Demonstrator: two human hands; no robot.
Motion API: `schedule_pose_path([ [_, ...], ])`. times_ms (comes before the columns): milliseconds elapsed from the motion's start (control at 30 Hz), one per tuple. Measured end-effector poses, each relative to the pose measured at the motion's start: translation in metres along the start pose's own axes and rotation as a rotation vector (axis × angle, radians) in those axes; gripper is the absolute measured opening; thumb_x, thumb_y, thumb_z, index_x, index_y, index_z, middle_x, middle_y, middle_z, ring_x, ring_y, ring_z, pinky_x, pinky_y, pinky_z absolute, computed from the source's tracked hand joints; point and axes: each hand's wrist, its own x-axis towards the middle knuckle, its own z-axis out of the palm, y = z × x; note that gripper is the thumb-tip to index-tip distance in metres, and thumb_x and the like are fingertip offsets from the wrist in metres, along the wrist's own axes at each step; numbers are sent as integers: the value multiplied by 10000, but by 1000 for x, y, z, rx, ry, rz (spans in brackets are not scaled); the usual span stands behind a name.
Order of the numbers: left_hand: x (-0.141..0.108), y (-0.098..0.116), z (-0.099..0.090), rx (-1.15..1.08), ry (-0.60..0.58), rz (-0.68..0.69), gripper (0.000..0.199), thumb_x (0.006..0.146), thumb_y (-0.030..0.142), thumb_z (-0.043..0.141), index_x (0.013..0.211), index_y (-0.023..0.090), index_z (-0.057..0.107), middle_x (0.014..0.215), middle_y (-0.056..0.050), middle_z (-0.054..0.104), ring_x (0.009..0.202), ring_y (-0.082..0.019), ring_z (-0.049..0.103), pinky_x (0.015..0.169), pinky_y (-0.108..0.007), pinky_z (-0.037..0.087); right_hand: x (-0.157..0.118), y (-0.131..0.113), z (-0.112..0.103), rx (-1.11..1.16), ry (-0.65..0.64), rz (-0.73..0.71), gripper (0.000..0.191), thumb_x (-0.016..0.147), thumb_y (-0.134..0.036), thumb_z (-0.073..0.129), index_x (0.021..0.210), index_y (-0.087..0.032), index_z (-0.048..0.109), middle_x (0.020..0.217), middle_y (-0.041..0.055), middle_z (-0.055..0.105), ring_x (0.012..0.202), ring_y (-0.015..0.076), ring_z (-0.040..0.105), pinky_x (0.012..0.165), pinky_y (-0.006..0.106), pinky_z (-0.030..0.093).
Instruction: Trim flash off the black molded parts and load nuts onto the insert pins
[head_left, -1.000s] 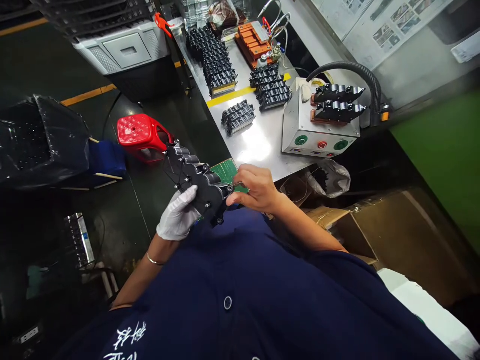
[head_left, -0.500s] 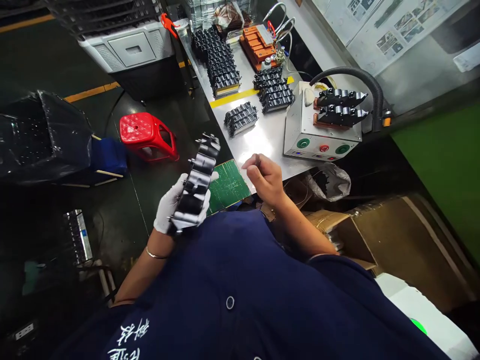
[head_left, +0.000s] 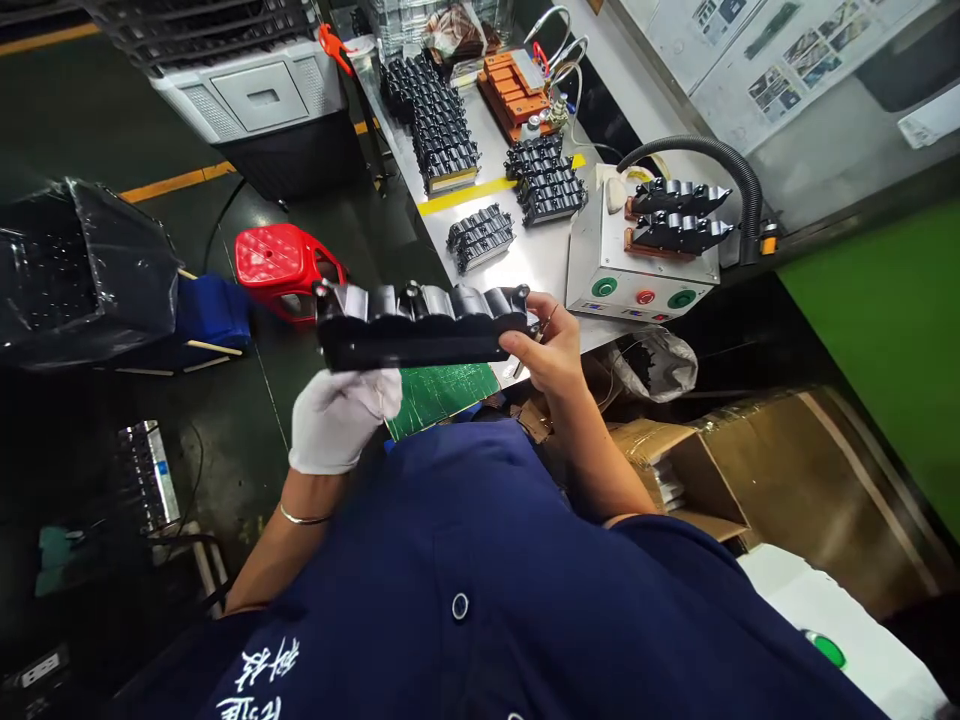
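Note:
A long black plastic part (head_left: 420,335) with a scalloped upper edge and small knobs is held level in front of my chest. At its right end, my right hand (head_left: 553,345), bare with a ring, pinches it between thumb and fingers. My left hand (head_left: 341,415), in a white glove, is closed against the underside of its left end; the part hides some of those fingers. Below the part, a green mat (head_left: 450,395) lies at the bench corner. A similar black block (head_left: 481,238) stands on the metal bench (head_left: 525,265) just beyond.
More black blocks (head_left: 431,120) stand in rows farther back, near an orange fixture (head_left: 516,90). A white control box (head_left: 637,265) with buttons carries two black parts (head_left: 682,230). To the left is a red stool (head_left: 277,260); at right, a cardboard box (head_left: 697,480).
The black part has swung from a steep slant in my left hand to level across my front. My right hand has taken its right end; my left hand has shifted beneath its left end.

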Motion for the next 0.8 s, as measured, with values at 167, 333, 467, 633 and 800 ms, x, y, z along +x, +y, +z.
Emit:
schedule_pose_path([
  [167,-2,-6,18,64,-70,251,328,675,1,706,885,251,736,936,14,753,963,-175,695,834,-300,596,-19,-2,24,-86,-72,39,455,654,-534,817,896,-213,606,732,-34,581,592,86,472,499,226,398],
  [333,-4,-15,19,-28,130,195,256,609,63,827,795,215,737,836,4,767,896,-182,720,770,-241,588,-23,-10,33,-4,-373,1,449,787,-616,662,954,-200,684,779,3,660,566,83,482,511,240,395],
  [467,-4,-14,20,-43,119,140,486,532,46,872,951,259,748,853,12,776,905,-200,724,727,-227,589,-14,-19,28,-46,-367,-12,303,893,-466,608,878,-181,711,744,13,660,604,93,517,545,248,399],
  [633,-2,-15,19,-97,62,108,456,630,75,833,1051,207,721,931,-18,777,910,-188,730,776,-230,597,-8,-18,25,-6,-427,-16,286,886,-437,629,796,-169,674,693,-1,618,614,94,521,567,251,407],
  [800,4,-16,25,-221,117,-52,281,890,74,557,1126,136,694,970,-52,775,975,-179,725,928,-270,572,-9,-16,30,-57,-386,-55,289,893,-426,621,763,-168,638,665,-15,584,598,89,498,565,247,395],
])
